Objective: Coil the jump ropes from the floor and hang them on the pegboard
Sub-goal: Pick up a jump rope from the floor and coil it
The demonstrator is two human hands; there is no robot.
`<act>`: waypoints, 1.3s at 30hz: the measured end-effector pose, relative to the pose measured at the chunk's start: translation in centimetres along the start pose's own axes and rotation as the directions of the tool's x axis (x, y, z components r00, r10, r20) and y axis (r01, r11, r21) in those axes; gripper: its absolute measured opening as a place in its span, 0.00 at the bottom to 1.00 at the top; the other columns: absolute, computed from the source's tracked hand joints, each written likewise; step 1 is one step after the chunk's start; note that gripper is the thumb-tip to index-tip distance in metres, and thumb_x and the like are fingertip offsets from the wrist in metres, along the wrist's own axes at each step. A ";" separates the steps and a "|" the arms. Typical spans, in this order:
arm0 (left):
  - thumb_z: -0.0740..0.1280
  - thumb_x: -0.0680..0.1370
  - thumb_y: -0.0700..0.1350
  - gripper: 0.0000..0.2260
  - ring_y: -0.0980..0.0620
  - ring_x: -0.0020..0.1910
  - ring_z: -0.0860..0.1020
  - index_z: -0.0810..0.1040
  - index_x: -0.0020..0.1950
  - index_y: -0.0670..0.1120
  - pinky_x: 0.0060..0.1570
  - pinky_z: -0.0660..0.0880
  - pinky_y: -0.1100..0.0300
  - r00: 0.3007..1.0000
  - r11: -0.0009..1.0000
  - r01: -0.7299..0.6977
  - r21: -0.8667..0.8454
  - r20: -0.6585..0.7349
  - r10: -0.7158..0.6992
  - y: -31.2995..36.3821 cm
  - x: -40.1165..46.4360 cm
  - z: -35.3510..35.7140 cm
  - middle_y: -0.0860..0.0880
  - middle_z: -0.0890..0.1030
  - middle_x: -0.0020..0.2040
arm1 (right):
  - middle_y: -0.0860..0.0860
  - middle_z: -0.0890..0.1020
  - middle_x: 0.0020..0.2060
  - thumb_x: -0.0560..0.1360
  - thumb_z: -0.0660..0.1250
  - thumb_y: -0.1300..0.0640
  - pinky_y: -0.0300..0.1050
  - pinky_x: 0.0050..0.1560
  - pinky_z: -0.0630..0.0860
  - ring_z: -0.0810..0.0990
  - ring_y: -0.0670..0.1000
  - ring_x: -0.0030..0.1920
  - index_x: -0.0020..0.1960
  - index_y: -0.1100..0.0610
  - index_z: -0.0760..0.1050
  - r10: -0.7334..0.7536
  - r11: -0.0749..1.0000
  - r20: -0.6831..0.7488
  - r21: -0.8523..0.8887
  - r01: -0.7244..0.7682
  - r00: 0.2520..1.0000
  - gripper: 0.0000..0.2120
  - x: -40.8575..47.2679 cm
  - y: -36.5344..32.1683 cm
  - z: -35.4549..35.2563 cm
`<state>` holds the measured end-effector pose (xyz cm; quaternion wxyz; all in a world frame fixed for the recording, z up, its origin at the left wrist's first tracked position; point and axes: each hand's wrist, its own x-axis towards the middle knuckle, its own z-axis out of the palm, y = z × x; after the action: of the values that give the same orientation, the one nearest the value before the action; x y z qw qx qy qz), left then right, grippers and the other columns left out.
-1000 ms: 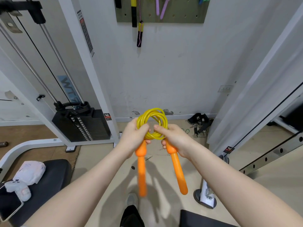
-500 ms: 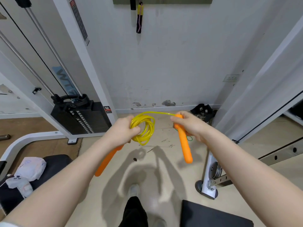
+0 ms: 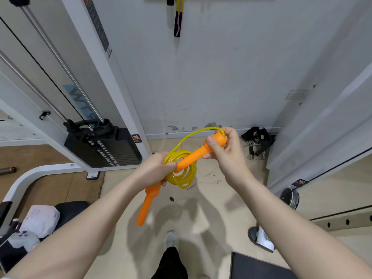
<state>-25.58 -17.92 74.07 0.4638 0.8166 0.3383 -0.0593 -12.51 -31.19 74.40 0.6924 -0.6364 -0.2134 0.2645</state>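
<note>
While the left hand [image 3: 156, 167] clamps the yellow coil [image 3: 182, 170] just left of the frame's centre, the right hand [image 3: 223, 150] pinches the thick head of one orange handle [image 3: 201, 153] up and to the right of it. That handle's long axis slants from upper right down to lower left, and its narrow tail points into the open ring of the coil, reaching the left hand's fingers. A loose arc of yellow rope runs from the handle's head over the top and back down to the coil. The other orange handle [image 3: 148, 202] hangs below the left hand, slanting toward the lower left of the frame, and the left hand holds its upper end along with the loops. My judgement is that the coming move depends on this alignment: the right-hand handle lies nearly along a line through the ring, so threading it through would bind the loops. Only the dangling ends of ropes already hung [image 3: 178, 19] show at the top edge, centre.
</note>
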 end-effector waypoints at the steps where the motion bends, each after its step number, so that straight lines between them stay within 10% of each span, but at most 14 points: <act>1: 0.61 0.75 0.44 0.04 0.50 0.27 0.75 0.73 0.42 0.46 0.35 0.75 0.57 1.000 1.000 0.008 0.009 -0.001 -0.008 -0.2 0.4 -0.6 0.44 0.78 0.33 | 0.51 0.75 0.42 0.76 0.64 0.63 0.52 0.43 0.80 0.81 0.48 0.35 0.50 0.50 0.64 -0.033 0.999 -0.005 -0.043 0.033 0.999 0.12 0.1 0.3 0.6; 5: 0.61 0.76 0.43 0.07 0.50 0.24 0.72 0.72 0.39 0.45 0.30 0.71 0.58 0.997 0.996 -0.034 -0.087 -0.067 0.028 -0.5 1.4 -2.8 0.47 0.73 0.27 | 0.46 0.75 0.46 0.75 0.65 0.63 0.55 0.49 0.78 0.80 0.55 0.44 0.49 0.45 0.62 -0.215 0.950 0.106 -0.207 0.233 0.971 0.16 0.5 0.8 2.9; 8: 0.60 0.77 0.40 0.09 0.51 0.20 0.68 0.70 0.36 0.43 0.27 0.67 0.59 0.995 0.947 -0.084 -0.310 -0.077 0.062 0.6 2.1 -3.9 0.47 0.69 0.22 | 0.49 0.72 0.56 0.76 0.59 0.52 0.39 0.58 0.66 0.70 0.48 0.58 0.55 0.47 0.62 -0.378 0.692 0.379 -0.490 0.530 0.844 0.10 0.6 1.5 5.1; 11: 0.60 0.78 0.41 0.12 0.51 0.19 0.65 0.68 0.35 0.43 0.25 0.65 0.62 0.993 0.910 -0.120 -0.397 -0.058 0.105 1.9 2.7 -5.4 0.48 0.68 0.19 | 0.52 0.67 0.66 0.76 0.51 0.42 0.44 0.66 0.54 0.57 0.49 0.68 0.66 0.53 0.61 -0.427 0.451 0.325 -0.732 0.510 0.844 0.23 1.5 2.2 7.0; 14: 0.57 0.78 0.38 0.14 0.50 0.19 0.64 0.66 0.33 0.44 0.24 0.65 0.61 0.978 0.902 -0.207 -0.379 -0.058 0.200 2.1 3.2 -7.3 0.49 0.66 0.18 | 0.48 0.58 0.70 0.71 0.48 0.33 0.47 0.71 0.48 0.52 0.46 0.71 0.71 0.54 0.57 -0.310 0.651 0.177 -0.676 0.345 0.934 0.36 2.9 1.2 8.0; 19: 0.58 0.78 0.39 0.11 0.50 0.19 0.65 0.67 0.35 0.42 0.27 0.68 0.62 0.952 0.892 -0.277 -0.357 0.024 0.305 1.9 4.0 -9.5 0.47 0.67 0.19 | 0.38 0.64 0.64 0.60 0.62 0.25 0.28 0.62 0.67 0.63 0.30 0.66 0.67 0.41 0.50 -0.095 0.991 0.255 -0.063 0.114 0.962 0.43 5.8 -1.3 9.0; 27: 0.63 0.71 0.49 0.09 0.49 0.23 0.69 0.75 0.44 0.43 0.26 0.68 0.62 0.929 0.909 -0.336 -0.247 0.073 0.364 1.6 5.6 -12.2 0.43 0.73 0.28 | 0.48 0.77 0.52 0.72 0.69 0.61 0.38 0.54 0.75 0.78 0.43 0.48 0.63 0.48 0.67 0.052 0.996 0.448 -0.089 -0.014 0.893 0.23 8.1 -2.7 8.9; 35: 0.64 0.70 0.51 0.09 0.53 0.25 0.71 0.75 0.39 0.46 0.29 0.69 0.61 0.913 0.926 -0.370 -0.071 0.159 0.377 2.1 6.7 -12.0 0.51 0.74 0.28 | 0.54 0.77 0.48 0.74 0.66 0.57 0.43 0.51 0.71 0.73 0.48 0.47 0.56 0.60 0.76 -0.112 0.631 0.443 -0.660 0.407 0.890 0.11 8.8 -3.4 8.6; 39: 0.63 0.70 0.48 0.07 0.52 0.20 0.66 0.72 0.33 0.49 0.22 0.63 0.63 0.904 0.918 -0.366 -0.153 0.174 0.390 3.4 7.4 -12.1 0.51 0.69 0.22 | 0.50 0.80 0.47 0.67 0.63 0.57 0.41 0.54 0.73 0.78 0.46 0.47 0.54 0.52 0.75 0.147 0.976 0.460 -0.211 -0.054 0.876 0.16 8.7 -3.8 7.8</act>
<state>-20.46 -5.77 80.24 0.5453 0.8279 0.1277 -0.0302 -10.39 -19.80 78.58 0.5402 -0.6266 -0.3667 0.4256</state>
